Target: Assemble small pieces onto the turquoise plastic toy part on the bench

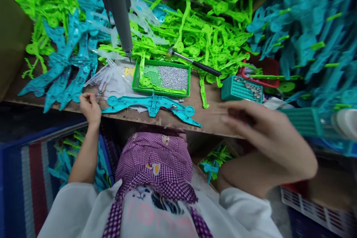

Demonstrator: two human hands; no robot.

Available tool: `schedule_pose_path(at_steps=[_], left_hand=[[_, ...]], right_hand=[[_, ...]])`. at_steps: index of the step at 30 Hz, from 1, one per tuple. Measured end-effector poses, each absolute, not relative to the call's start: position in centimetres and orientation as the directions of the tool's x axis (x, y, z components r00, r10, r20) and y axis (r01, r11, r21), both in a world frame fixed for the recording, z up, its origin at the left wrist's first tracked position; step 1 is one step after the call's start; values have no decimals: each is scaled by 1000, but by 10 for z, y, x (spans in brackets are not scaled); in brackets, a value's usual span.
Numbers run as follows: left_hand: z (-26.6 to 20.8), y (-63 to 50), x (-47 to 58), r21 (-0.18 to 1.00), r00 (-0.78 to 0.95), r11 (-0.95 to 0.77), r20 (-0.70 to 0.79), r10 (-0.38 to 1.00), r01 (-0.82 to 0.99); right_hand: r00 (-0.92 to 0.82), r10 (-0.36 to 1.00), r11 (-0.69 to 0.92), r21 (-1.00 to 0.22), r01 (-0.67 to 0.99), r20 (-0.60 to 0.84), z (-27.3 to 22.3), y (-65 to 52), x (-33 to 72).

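Note:
A long turquoise plastic part (153,105) lies across the front of the bench, its round-ended arms spread left and right. A small metal piece sits in its right arm. At its left end, my left hand (90,108) is pinched closed on a thin wire (100,92) that runs toward the part. My right hand (264,134), smeared by motion, hangs over the front edge at the right, near a teal basket of small metal pieces (242,89). Its thumb and fingers curve toward each other; whether anything is between them cannot be made out.
A green tray (161,92) of small silvery pieces stands behind the part. A hammer (195,63) rests on heaped lime-green parts (220,33). Turquoise parts (69,59) pile up left. A grey powered screwdriver (118,11) hangs overhead. A red basket (263,78) stands at the right.

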State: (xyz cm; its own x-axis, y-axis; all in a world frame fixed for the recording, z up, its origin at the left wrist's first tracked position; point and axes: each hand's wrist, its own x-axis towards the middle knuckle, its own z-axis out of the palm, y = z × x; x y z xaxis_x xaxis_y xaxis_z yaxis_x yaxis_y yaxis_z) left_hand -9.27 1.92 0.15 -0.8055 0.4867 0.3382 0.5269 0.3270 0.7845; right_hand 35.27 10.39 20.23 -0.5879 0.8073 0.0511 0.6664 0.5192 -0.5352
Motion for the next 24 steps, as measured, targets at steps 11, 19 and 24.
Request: schedule_pose_path(at_steps=[11, 19, 24], left_hand=[[29, 3, -103, 987, -777, 67, 74, 626, 148], [54, -17, -113, 944, -489, 303, -328, 809, -131], [68, -34, -94, 892, -609, 260, 21, 793, 369]], right_hand=[[-600, 757, 653, -349, 672, 259, 69, 106, 248], [-545, 823, 567, -302, 766, 162, 25, 87, 247], [-511, 838, 544, -251, 800, 188, 23, 84, 253]])
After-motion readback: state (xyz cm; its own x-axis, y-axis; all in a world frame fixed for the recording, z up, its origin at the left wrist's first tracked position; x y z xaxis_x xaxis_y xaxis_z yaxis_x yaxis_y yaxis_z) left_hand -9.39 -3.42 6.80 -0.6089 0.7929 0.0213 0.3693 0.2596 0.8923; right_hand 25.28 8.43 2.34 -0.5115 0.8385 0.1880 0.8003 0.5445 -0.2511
